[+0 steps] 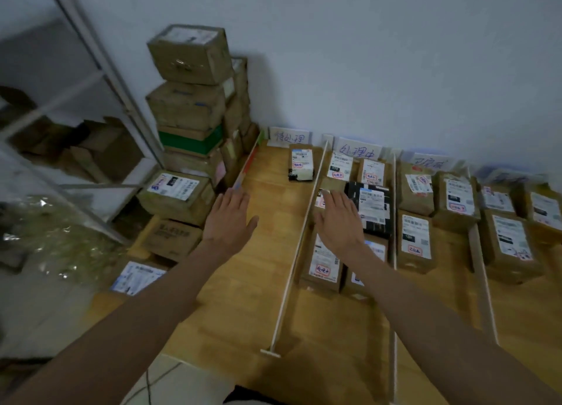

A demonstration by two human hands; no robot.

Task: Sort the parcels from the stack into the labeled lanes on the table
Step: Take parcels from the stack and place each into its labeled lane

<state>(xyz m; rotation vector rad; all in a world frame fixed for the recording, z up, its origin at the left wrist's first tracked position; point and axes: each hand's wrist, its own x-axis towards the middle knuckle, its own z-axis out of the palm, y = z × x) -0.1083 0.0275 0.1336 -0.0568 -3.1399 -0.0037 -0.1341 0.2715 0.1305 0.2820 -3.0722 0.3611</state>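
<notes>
A stack of cardboard parcels (pixel 188 106) stands at the left end of the wooden table (pixel 243 298), against the wall. White strips split the table into lanes, each with a handwritten label card (pixel 290 136) at the back. The leftmost lane holds one parcel (pixel 301 165). The second lane holds several parcels, among them a black one (pixel 372 205). My left hand (pixel 229 216) hovers flat and empty over the leftmost lane. My right hand (pixel 340 219) is stretched out flat above a parcel in the second lane, partly hiding it. Whether it touches that parcel is unclear.
A metal shelf rack (pixel 100 106) with boxes stands at the left. More parcels (pixel 176 191) sit low beside the table's left edge. The right lanes (pixel 456 216) are filled with labelled boxes. A white divider strip (pixel 299 246) runs between my hands.
</notes>
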